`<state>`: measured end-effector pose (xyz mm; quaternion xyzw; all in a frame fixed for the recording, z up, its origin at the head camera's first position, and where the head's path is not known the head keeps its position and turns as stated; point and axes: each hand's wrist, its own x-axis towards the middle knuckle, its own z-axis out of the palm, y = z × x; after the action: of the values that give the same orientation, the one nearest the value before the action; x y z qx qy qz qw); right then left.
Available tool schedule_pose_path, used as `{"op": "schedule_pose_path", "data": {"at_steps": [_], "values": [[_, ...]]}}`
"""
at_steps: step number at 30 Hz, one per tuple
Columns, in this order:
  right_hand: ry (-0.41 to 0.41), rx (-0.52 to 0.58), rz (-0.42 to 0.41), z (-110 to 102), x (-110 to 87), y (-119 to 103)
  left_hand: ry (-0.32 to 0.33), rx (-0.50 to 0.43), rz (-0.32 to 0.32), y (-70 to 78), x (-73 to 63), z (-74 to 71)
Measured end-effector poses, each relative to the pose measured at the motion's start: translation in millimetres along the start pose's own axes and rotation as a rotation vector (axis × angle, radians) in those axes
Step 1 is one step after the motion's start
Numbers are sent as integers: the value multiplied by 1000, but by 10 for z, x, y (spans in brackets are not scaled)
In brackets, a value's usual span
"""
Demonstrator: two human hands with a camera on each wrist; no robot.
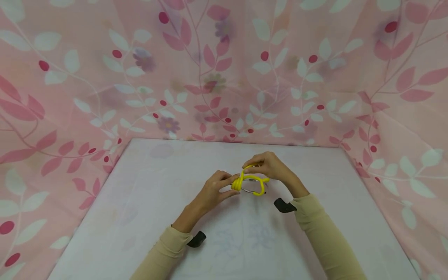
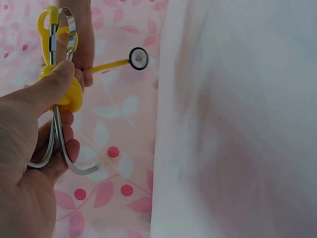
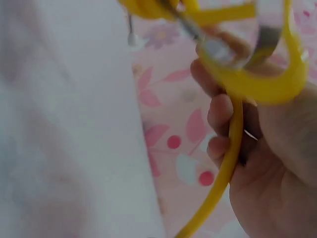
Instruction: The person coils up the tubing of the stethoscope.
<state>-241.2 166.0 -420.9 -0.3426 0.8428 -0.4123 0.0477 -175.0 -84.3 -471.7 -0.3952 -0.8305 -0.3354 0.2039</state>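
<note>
A stethoscope with yellow tubing (image 1: 237, 184) is held up above the table between both hands. Its tube is wound in a bundle (image 2: 74, 98) around the metal ear tubes (image 2: 60, 133), whose curved ends stick out below. My left hand (image 1: 211, 190) pinches this bundle, thumb on the near side. The right hand (image 1: 271, 166) holds the loose length of tube (image 3: 233, 139), fingers curled round it. From that hand the tube's end sticks out with the round chest piece (image 2: 139, 58). A yellow loop and a metal spring band (image 2: 69, 25) stand above the bundle.
A white-covered table (image 1: 140, 217) lies beneath the hands. Pink cloth with leaf patterns (image 1: 224, 77) hangs behind it and at both sides. Black wrist-worn pieces (image 1: 196, 239) protrude from the beige sleeves (image 1: 325, 233).
</note>
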Motion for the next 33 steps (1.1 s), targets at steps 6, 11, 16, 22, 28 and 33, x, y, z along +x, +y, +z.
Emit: {"op": "schedule_pose_path", "data": {"at_steps": [6,11,16,22,28,33], "values": [[-22,202,30,102,-29,188,16,-23,39,-4,-29,-4],[36,246,10,151,-47,224,52,-44,35,-6,-20,-11],[63,290,28,192,-47,241,85,-43,6,5,7,-28],[83,260,10,337,-114,297,121,-6,-66,31,53,-45],[114,161,81,606,-196,268,175,68,-140,30,76,-57],[79,95,103,736,-256,134,201,138,-205,-27,69,-31]]}}
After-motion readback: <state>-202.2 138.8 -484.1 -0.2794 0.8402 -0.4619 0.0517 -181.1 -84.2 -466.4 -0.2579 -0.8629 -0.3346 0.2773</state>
